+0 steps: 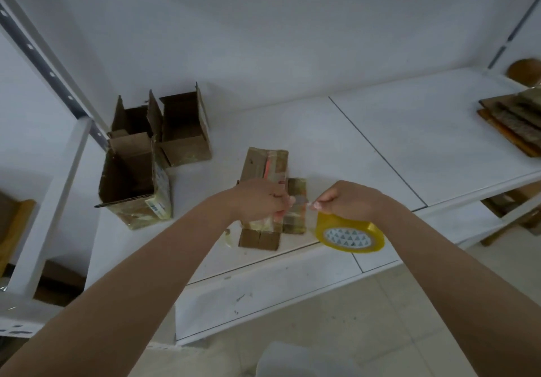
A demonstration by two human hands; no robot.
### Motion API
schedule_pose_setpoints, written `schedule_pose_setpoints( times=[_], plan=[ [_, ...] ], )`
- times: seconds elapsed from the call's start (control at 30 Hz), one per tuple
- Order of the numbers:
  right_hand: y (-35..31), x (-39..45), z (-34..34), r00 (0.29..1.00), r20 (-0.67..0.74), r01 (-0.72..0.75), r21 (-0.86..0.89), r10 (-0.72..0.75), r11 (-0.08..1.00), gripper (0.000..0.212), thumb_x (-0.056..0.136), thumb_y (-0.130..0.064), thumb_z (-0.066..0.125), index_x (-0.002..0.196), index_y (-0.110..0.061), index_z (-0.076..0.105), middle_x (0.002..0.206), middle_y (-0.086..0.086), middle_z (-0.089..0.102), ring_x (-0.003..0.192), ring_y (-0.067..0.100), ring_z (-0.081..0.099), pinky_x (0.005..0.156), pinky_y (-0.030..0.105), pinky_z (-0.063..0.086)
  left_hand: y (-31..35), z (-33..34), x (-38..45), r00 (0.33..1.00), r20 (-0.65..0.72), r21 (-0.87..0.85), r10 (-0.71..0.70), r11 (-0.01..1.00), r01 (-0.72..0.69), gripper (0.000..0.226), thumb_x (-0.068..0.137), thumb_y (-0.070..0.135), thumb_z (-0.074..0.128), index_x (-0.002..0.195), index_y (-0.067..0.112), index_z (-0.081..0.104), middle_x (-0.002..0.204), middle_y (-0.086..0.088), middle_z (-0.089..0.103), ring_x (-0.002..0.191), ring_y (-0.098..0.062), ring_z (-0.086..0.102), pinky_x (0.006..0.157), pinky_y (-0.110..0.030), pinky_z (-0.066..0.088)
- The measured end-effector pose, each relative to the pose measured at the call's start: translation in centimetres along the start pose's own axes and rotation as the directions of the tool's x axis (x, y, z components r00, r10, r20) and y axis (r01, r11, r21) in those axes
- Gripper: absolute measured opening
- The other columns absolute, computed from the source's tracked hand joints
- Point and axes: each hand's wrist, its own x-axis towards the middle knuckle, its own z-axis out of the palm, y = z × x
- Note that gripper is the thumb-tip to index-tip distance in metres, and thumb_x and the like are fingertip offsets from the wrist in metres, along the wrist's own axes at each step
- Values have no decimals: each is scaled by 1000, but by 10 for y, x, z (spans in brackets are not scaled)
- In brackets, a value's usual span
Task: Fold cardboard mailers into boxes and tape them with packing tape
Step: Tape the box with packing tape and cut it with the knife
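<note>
Two hands work over the light, stiff cardboard mailer (265, 168): left hand (259, 199) pinches the clingy tape end, right hand (348, 201) grips the tape roll (349, 234), best held by its rim.

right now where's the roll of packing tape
In the head view the yellow tape roll hangs lower right of centre, held by the right hand just past the shelf's front edge, right of the flattened cardboard mailer.

Left hand (260, 198) and right hand (348, 199) pinch a short clear strip of tape between them above a flattened mailer (268, 171) on the white counter (380, 148). Yellow tape roll (349, 234) hangs under right hand. Three open boxes (131, 177) stand left.
</note>
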Motion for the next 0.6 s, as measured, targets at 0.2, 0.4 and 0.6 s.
schedule_pose_setpoints(
  times=[0.2,0.4,0.6],
  plan=[
    [-1,-6,5,993,-115,-32,12,33,999,26,92,-53,51,95,-42,74,95,-13,69,89,9,59,77,30,39,24,10,18,991,23,382,-132,917,113,50,102,44,28,99,12,66,90,-4,62,85,-21,58,70,-30,45],
    [7,-9,6,979,-115,-162,84,171,983,27,85,-49,61,94,-27,73,95,-5,69,90,17,62,86,35,45,10,-2,6,986,65,-24,-156,987,158,46,99,53,36,82,17,60,83,2,56,76,-15,55,70,-29,44],
    [21,-13,6,971,-66,-224,114,232,968,24,85,-43,62,89,-22,73,89,1,71,87,21,65,94,41,48,11,21,13,884,-344,-43,-315,946,320,34,91,48,51,81,17,61,66,6,54,70,-17,56,59,-28,39]
  ],
)
